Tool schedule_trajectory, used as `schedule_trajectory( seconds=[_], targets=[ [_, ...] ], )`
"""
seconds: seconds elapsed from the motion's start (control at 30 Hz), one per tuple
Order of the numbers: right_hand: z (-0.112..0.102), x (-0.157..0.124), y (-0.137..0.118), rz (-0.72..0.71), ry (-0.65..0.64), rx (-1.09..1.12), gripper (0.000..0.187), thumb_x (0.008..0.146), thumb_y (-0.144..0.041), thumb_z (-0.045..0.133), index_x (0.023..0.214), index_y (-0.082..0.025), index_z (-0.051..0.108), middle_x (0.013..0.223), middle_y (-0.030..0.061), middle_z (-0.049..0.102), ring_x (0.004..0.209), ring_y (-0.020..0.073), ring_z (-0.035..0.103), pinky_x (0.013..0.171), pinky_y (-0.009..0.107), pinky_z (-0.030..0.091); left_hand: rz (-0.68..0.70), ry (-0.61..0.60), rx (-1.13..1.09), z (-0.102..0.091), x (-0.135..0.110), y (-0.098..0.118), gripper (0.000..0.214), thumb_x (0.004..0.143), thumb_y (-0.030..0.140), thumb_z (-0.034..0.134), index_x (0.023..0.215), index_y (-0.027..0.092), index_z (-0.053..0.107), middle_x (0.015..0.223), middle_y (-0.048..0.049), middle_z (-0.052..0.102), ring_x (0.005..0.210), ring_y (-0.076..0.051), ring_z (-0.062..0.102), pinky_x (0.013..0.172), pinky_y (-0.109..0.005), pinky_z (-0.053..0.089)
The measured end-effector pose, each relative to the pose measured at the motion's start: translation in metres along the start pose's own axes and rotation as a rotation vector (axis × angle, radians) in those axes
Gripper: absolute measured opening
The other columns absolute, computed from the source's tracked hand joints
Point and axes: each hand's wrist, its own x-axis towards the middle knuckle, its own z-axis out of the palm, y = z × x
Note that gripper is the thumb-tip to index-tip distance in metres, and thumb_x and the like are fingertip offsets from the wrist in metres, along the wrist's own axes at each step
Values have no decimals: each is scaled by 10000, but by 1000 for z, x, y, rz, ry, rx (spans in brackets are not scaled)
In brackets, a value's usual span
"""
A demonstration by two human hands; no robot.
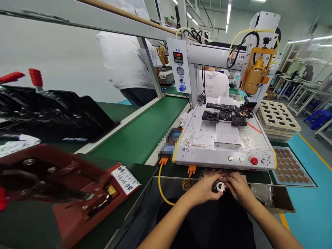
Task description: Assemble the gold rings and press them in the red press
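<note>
A small round watch case (220, 187), pale with a rose-gold edge and a dark opening in its middle, is held over my lap, just in front of the bench edge. My left hand (206, 188) grips it from the left, thumb below and fingers above. From the right, my right hand (239, 189) closes its fingertips on the case's edge. Small clear pieces (206, 172) lie on the bench just behind my fingers, partly hidden by them.
A white dispensing machine (223, 157) with black fixtures (225, 114) stands ahead. At left are a red clamp press (77, 204) and a green conveyor belt (140, 128). On the right are a tray of round brown discs (289, 166) and stacked cream trays (278, 116). A yellow cable (161, 186) hangs near my left arm.
</note>
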Motion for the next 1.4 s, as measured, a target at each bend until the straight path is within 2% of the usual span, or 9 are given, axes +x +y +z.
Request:
schedule_trajectory(
  seconds=[0.3, 0.5, 0.63, 0.77, 0.93, 1.0, 1.13, 1.23, 1.4],
  targets=[
    [8, -6, 1, 7, 44, -55, 314, 1065, -214, 570, 1366, -232, 655, 1087, 133, 702, 982, 310, 664, 852, 474, 617, -3, -21, 12, -3, -1, 5, 311, 747, 156, 817, 1024, 240, 701, 1354, -68, 737, 1318, -308, 629, 1142, -396, 454],
    [17, -22, 6, -81, 83, -26, 320, 1092, -196, 470, 1218, -242, 760, 986, 125, 785, 809, 265, 693, 736, 438, 590, -30, -38, -1, -3, 0, 5, 323, 757, 154, 814, 1051, 234, 708, 1410, -89, 725, 1370, -310, 619, 1183, -403, 433],
    [7, -41, -4, -80, 74, 50, 263, 1078, -221, 537, 1131, -273, 789, 923, 81, 807, 769, 237, 719, 687, 389, 585, -60, -37, 1, -1, -2, 3, 326, 773, 169, 808, 1077, 242, 717, 1470, -91, 703, 1459, -323, 559, 1240, -425, 389],
    [-22, -46, -23, 113, 142, 95, 220, 1088, -234, 531, 1084, -254, 749, 1053, 106, 788, 971, 265, 755, 858, 413, 624, -35, 46, 49, 9, -2, 0, 313, 773, 167, 815, 1057, 241, 706, 1411, -92, 735, 1411, -320, 604, 1202, -416, 444],
    [-65, -22, -47, 638, 154, 498, 315, 1049, -493, 618, 1123, -214, 745, 869, 57, 749, 670, 191, 695, 623, 303, 595, 17, 174, 116, 24, 3, 8, 308, 758, 131, 788, 1037, 217, 692, 1260, -118, 743, 1282, -340, 644, 1135, -483, 480],
    [-77, -9, -55, 724, 167, 639, 423, 983, -586, 682, 1130, -199, 772, 828, 48, 737, 612, 169, 646, 586, 296, 561, 29, 238, 92, 26, 0, 19, 318, 757, 126, 782, 1048, 215, 691, 1198, -106, 744, 1192, -326, 666, 1086, -483, 501],
    [-87, 8, -68, 783, 170, 799, 451, 873, -605, 808, 1070, -199, 788, 757, 23, 718, 563, 143, 608, 555, 288, 539, -116, 276, -326, 27, -20, 45, 301, 827, 196, 789, 1104, 223, 673, 961, -26, 748, 885, -216, 712, 852, -356, 579],
    [-83, 15, -73, 841, 153, 971, 428, 780, -572, 902, 912, -199, 741, 693, 0, 705, 504, 126, 585, 493, 270, 526, -248, 310, -791, 29, -35, 57, 391, 794, 239, 876, 1106, 212, 643, 954, -11, 747, 858, -194, 744, 773, -309, 609],
    [-73, 17, -76, 853, 102, 1091, 408, 789, -538, 912, 862, -192, 708, 577, -34, 653, 467, 119, 574, 481, 255, 518, -355, 406, -1098, 30, -49, 71, 567, 697, 239, 1006, 1134, 184, 649, 1052, -68, 811, 974, -255, 818, 894, -341, 641]
  ],
)
